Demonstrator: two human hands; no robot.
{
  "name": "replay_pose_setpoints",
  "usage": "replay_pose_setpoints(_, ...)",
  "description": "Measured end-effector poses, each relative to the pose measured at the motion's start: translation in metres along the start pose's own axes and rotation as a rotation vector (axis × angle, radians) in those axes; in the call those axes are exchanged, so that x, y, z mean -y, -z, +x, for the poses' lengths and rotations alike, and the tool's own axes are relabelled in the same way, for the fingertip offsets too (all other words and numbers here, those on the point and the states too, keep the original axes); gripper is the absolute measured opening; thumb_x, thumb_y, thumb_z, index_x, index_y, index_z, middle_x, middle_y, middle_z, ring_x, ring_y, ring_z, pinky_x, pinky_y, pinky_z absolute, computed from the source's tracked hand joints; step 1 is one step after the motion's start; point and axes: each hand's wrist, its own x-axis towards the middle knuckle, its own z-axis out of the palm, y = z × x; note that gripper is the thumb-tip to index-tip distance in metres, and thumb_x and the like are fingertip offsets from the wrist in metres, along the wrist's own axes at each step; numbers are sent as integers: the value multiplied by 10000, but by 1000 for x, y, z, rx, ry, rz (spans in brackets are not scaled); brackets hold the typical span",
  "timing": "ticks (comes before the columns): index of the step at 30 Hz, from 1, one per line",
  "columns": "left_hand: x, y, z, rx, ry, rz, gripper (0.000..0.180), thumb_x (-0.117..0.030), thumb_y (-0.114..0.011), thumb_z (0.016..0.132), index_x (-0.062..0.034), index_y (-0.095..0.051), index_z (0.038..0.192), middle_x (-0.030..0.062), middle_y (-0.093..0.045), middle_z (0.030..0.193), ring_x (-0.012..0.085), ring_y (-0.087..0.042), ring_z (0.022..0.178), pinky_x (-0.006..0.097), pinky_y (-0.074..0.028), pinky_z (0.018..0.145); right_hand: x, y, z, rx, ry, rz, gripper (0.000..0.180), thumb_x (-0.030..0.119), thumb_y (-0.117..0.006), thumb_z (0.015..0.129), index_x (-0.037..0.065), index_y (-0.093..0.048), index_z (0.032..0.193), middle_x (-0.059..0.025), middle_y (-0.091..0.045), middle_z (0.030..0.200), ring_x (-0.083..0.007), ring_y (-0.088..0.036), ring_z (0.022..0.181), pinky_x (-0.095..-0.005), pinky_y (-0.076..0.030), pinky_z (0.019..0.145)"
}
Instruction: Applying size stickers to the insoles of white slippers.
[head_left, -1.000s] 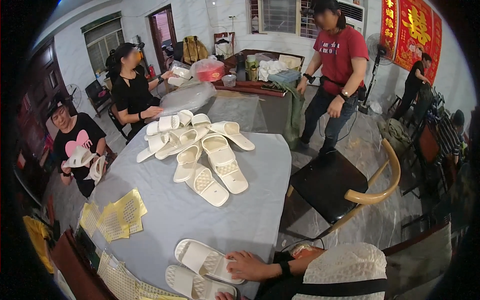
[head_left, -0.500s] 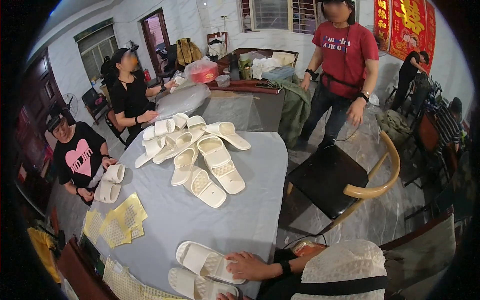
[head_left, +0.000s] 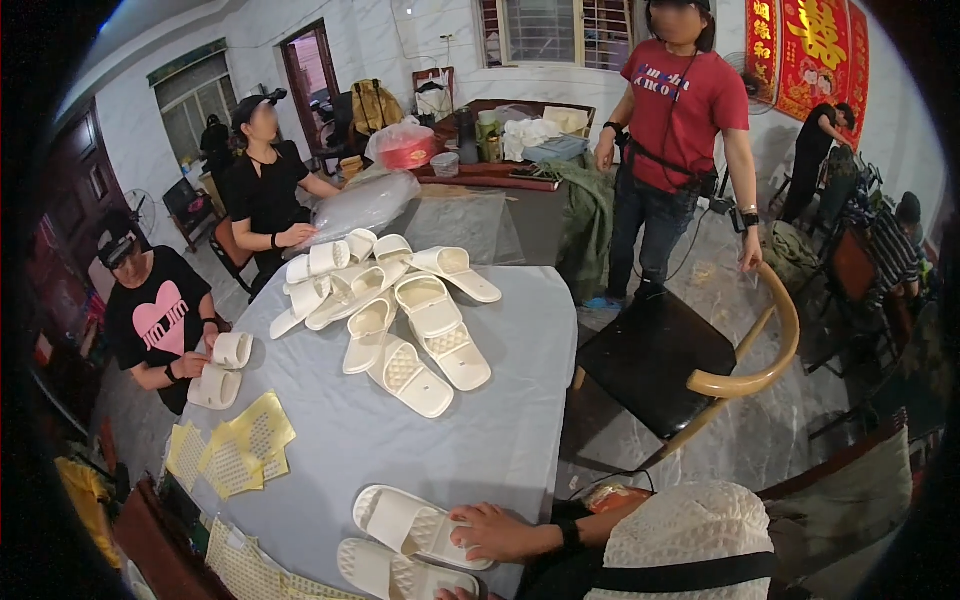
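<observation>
Neither of my own hands shows. At the lower edge, a pair of cream slide slippers (head_left: 392,520) lies side by side on the grey-covered table (head_left: 500,435). A hand (head_left: 490,531) with a black wristband rests on the heel end of the upper slipper. Its arm belongs to a person (head_left: 690,525) in a white textured cap with a black strap at the lower right. Fingers (head_left: 455,594) of another hand touch the lower slipper; its arm is cut off. Several more cream slippers (head_left: 420,375) form a loose pile mid-table, some overlapping.
Sheets of yellow stickers (head_left: 245,445) and more dotted sheets (head_left: 245,565) lie at the left edge. A person (head_left: 165,320) there handles two slippers (head_left: 222,372). Another (head_left: 265,190) holds clear plastic (head_left: 365,208). A person in red (head_left: 685,120) stands by a wooden-backed chair (head_left: 660,350).
The person in red stands straighter, one hand now at the chair's wooden back. At left, the seated person's hands have shifted on the slippers. The hands at the lower slippers have barely moved.
</observation>
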Motion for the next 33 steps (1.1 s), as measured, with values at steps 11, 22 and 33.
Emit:
replay_pose_setpoints(11,1,1,-12,30,52,-10,513,-311,-526,851,-58,-455,1292,190,-396,1376,359,-370,1280,474,-337,1003,16,13,-6,128,-113,19,308,249,-607,813,145,-502,1084,-110,-277,1353,-369,-303,1203,-499,-284,995)
replay_pose_setpoints(22,-1,7,2,167,96,-111,567,-192,-626,764,-11,-426,1262,230,-365,1365,411,-322,1276,494,-264,1028,3,-7,-4,-121,-91,-170,292,325,-655,714,168,-588,950,-66,-447,1229,-286,-454,1072,-417,-338,905)
replay_pose_setpoints(33,15,17,-8,174,130,-111,570,-222,-647,772,-66,-443,1281,162,-343,1409,336,-315,1306,485,-284,1019,17,-10,4,-191,20,-33,162,202,-626,752,115,-592,884,-89,-503,1084,-295,-490,964,-427,-388,833)
